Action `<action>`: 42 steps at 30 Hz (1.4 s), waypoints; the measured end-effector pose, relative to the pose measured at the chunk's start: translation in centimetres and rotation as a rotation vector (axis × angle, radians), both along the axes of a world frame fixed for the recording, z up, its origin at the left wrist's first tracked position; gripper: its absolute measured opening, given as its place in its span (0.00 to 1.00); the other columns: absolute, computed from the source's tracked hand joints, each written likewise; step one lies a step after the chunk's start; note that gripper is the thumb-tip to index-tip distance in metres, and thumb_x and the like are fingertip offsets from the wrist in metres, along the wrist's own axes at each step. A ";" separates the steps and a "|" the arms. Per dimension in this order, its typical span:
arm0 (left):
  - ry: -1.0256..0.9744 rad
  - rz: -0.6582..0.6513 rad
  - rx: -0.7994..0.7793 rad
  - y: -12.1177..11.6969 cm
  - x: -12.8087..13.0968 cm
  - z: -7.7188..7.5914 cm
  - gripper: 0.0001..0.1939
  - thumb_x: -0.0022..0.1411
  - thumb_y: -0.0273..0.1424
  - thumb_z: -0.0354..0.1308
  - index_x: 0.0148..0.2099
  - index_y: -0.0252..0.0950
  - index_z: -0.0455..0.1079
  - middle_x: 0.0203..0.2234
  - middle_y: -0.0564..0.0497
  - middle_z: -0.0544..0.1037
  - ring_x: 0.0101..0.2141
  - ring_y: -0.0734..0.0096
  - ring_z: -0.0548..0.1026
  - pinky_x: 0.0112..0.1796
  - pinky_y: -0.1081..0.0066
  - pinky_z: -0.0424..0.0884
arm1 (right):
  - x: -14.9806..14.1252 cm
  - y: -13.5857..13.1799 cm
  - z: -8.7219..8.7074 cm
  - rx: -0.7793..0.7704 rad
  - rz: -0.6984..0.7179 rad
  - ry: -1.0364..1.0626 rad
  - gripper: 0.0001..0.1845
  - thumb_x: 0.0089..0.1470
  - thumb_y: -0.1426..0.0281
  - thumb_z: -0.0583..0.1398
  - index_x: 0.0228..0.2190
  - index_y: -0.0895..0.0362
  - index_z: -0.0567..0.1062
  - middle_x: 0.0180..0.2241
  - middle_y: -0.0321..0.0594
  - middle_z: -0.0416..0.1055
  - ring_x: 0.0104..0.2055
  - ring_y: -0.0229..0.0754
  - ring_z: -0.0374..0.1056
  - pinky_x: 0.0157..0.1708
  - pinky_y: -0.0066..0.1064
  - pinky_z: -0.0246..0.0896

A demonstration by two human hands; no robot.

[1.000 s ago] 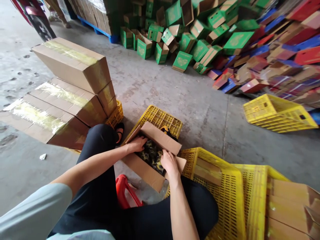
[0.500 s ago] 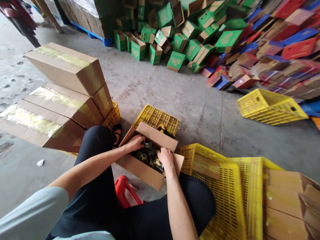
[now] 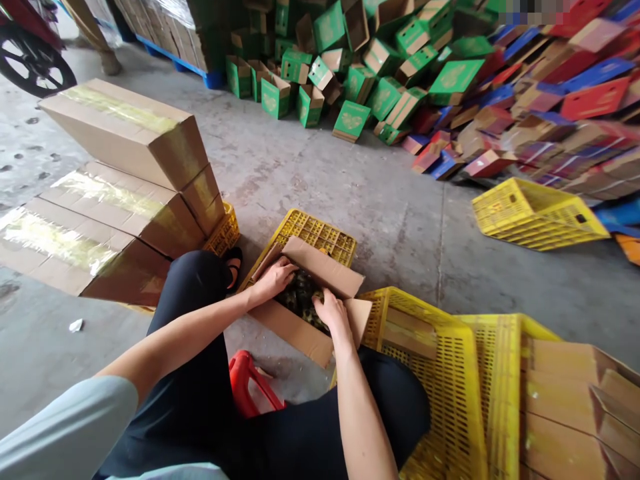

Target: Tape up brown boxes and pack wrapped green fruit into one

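Note:
An open cardboard box (image 3: 295, 331) sits between my knees, on an upturned yellow crate (image 3: 320, 239), its flaps folded outward. Inside lie dark, yellowish-green items (image 3: 303, 293), blurred and too unclear to name. My left hand (image 3: 277, 276) is at the box's left end, fingers bent over the inside. At the right end, my right hand (image 3: 332, 312) has its fingers curled down beside the contents. Both hands appear closed on the box ends, though the fingertips are partly hidden.
Taped cartons (image 3: 125, 133) are stacked at left. Yellow crates (image 3: 450, 373) stand by my right knee, one with folded cardboard (image 3: 560, 400). A red stool (image 3: 250, 383) is below me. Green boxes (image 3: 353, 120) and red-blue boxes (image 3: 595, 97) are heaped behind, near another yellow crate (image 3: 540, 213).
The box has shifted slightly away and to the right, its near flap rising. Both hands have moved a little away with it. The contents look darker and more blurred.

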State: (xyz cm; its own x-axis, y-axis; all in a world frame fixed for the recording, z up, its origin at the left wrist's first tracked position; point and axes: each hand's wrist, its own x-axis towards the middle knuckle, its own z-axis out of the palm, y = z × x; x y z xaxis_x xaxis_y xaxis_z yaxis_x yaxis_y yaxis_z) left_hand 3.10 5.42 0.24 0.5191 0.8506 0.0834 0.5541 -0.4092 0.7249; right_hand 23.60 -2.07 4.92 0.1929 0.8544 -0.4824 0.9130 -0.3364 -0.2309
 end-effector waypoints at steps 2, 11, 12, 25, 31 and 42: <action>-0.014 -0.029 -0.030 0.2 -0.2 -0.3 0.24 0.67 0.24 0.53 0.64 0.33 0.69 0.56 0.38 0.76 0.57 0.57 0.74 0.61 0.58 0.70 | 0.2 0.4 0.0 0.038 0.015 0.052 0.24 0.71 0.64 0.51 0.63 0.57 0.69 0.60 0.49 0.75 0.61 0.47 0.72 0.59 0.33 0.64; 0.254 0.004 -0.140 -1.0 -1.2 -1.8 0.41 0.59 0.25 0.62 0.72 0.25 0.53 0.59 0.27 0.74 0.58 0.43 0.75 0.57 0.53 0.73 | -0.3 0.1 -0.6 0.026 0.059 0.081 0.23 0.70 0.63 0.54 0.58 0.61 0.75 0.58 0.54 0.76 0.62 0.50 0.71 0.61 0.35 0.63; 0.273 -0.004 -0.146 -1.3 -1.1 -1.9 0.42 0.58 0.25 0.63 0.71 0.23 0.54 0.56 0.27 0.76 0.55 0.42 0.77 0.55 0.54 0.74 | -0.3 0.0 -0.6 0.014 0.068 0.074 0.22 0.70 0.62 0.55 0.55 0.60 0.77 0.56 0.53 0.77 0.60 0.51 0.72 0.59 0.35 0.64; 0.174 -0.091 -0.159 -0.5 -1.7 -0.4 0.35 0.60 0.20 0.54 0.70 0.29 0.61 0.48 0.40 0.81 0.42 0.60 0.81 0.46 0.67 0.76 | -3.3 0.5 0.3 0.324 0.363 0.244 0.29 0.66 0.72 0.56 0.67 0.52 0.64 0.59 0.48 0.72 0.60 0.49 0.69 0.62 0.38 0.63; -0.074 -0.027 -0.281 0.4 -2.5 1.1 0.30 0.59 0.21 0.54 0.64 0.33 0.69 0.41 0.47 0.81 0.39 0.67 0.78 0.43 0.70 0.74 | -2.4 1.5 1.1 0.325 0.176 0.182 0.17 0.64 0.77 0.57 0.51 0.55 0.78 0.48 0.44 0.81 0.52 0.44 0.75 0.55 0.30 0.64; -0.534 0.185 -0.745 0.5 -1.8 3.4 0.22 0.55 0.27 0.57 0.53 0.36 0.75 0.32 0.53 0.73 0.31 0.73 0.68 0.31 0.75 0.63 | 1.7 -1.0 2.3 0.490 0.093 -0.072 0.17 0.65 0.67 0.54 0.37 0.58 0.82 0.42 0.54 0.78 0.49 0.54 0.74 0.52 0.42 0.66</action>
State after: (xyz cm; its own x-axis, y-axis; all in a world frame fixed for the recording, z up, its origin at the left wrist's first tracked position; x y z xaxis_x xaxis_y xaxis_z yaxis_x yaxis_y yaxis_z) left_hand 1.30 5.96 3.60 0.4203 0.8460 -0.3279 0.0824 0.3243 0.9423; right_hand 25.30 -3.02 7.27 0.1230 0.9924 -0.0086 0.9535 -0.1206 -0.2763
